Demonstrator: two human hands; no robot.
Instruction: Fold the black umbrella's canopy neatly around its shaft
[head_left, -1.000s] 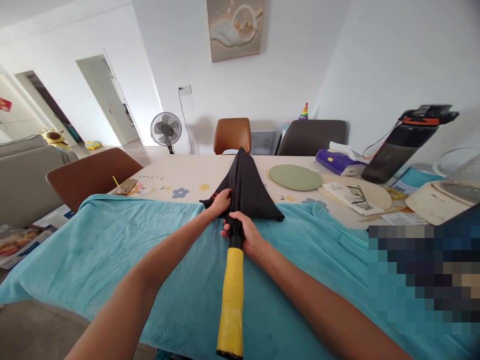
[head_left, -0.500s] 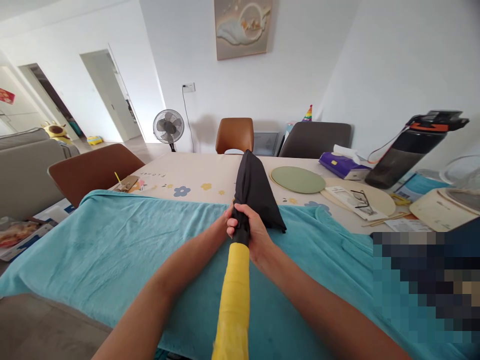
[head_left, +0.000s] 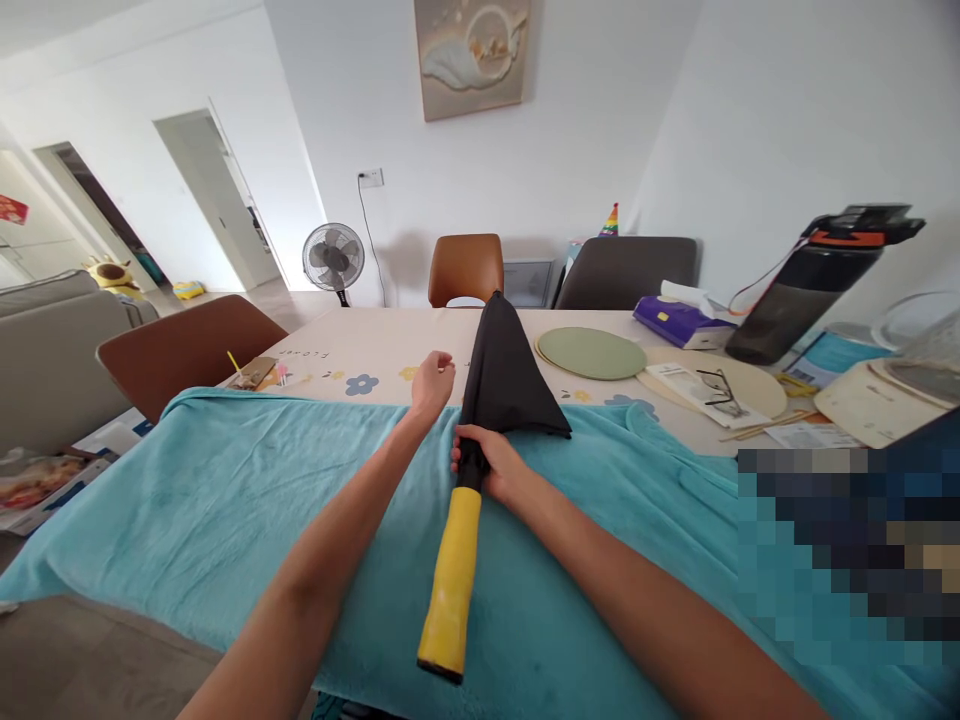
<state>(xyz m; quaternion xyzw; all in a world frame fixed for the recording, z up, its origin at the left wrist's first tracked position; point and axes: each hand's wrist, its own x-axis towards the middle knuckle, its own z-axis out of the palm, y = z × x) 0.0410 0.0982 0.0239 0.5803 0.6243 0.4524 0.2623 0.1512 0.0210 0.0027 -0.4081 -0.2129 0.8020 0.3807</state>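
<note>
A folded umbrella [head_left: 504, 385] with loose black fabric lies lengthwise over the turquoise blanket, its tip pointing away from me. Its yellow-wrapped handle [head_left: 452, 580] points toward me and ends in a dark cap. My right hand [head_left: 495, 462] is wrapped round the black part just above the yellow wrap. To the left of the black fabric, my left hand [head_left: 435, 382] is raised and apart from it. Its fingers are loosely bent, with nothing visible in them. Part of the shaft is hidden by my right hand and the fabric.
The turquoise blanket [head_left: 277, 480] covers the near side of the table [head_left: 397, 335]. At right stand green placemats [head_left: 592, 353], a purple tissue box [head_left: 679, 322], eyeglasses [head_left: 720, 390] and a dark bottle [head_left: 802, 290]. Chairs and a fan [head_left: 334, 257] are beyond.
My left hand has let go of the umbrella and moved up and left. The handle's near end has come fully into view, while my right hand keeps its hold.
</note>
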